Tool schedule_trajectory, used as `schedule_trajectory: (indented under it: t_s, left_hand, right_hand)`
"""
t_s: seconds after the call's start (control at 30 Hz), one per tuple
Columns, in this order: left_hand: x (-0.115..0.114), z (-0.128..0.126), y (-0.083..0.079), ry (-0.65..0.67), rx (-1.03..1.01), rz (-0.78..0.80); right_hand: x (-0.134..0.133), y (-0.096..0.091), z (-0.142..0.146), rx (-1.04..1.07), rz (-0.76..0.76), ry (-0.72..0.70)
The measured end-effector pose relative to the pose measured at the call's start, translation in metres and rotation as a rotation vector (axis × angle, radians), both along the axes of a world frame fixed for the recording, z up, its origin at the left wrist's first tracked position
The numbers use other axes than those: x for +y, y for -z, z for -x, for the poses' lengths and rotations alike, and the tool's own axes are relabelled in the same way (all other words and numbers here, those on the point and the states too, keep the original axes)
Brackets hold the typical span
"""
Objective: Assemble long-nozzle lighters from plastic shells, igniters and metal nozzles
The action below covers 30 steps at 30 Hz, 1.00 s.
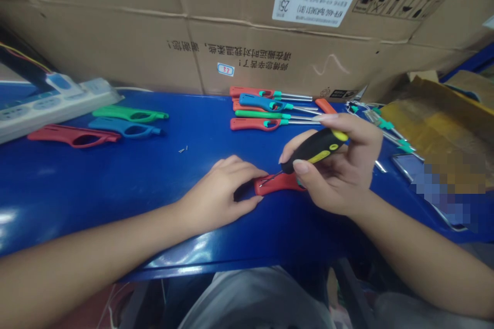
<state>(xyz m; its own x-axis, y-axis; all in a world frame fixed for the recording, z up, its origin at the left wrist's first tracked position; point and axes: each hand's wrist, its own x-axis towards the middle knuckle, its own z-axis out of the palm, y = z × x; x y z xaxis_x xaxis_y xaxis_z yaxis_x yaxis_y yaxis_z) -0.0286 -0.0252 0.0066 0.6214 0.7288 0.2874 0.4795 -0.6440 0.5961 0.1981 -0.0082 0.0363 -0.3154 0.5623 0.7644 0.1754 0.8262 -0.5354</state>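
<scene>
On the blue table, a red long-necked lighter (281, 182) lies in front of me. My left hand (227, 185) grips its left end between thumb and fingers. A black and yellow screwdriver (314, 151) is held in my right hand (347, 164), tilted, with its thin shaft pointing down-left to the red body. The tip meets the lighter near its left end; a small screw there is too fine to make out. My right hand hides the lighter's right end.
Several assembled lighters (262, 107) lie behind my hands. Green, blue and red lighter bodies (77, 136) sit at left beside a power strip (57, 105). Tiny screws (182, 150) rest nearby. Metal lighter tubes (389, 136), a phone (428, 190) and yellow packaging (428, 113) are at right. A cardboard box (139, 25) stands behind.
</scene>
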Motion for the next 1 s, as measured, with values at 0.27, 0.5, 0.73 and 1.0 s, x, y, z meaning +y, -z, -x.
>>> schedule_trajectory:
  t_s: [0.27, 0.5, 0.73, 1.0]
  left_hand:
    - [0.000, 0.000, 0.000, 0.003, 0.002, 0.018]
    - [0.000, 0.000, 0.000, 0.007, -0.002, 0.018]
    - [0.001, 0.000, 0.003, -0.002, -0.007, 0.034]
    - [0.002, 0.001, 0.005, 0.003, -0.005, 0.022]
  right_hand:
    - [-0.005, 0.000, 0.000, -0.056, 0.032, 0.093]
    - [-0.002, -0.001, 0.003, -0.001, 0.085, -0.034]
    - [-0.001, -0.001, 0.016, 0.096, -0.024, -0.023]
    - [-0.001, -0.016, 0.016, -0.117, 0.087, 0.018]
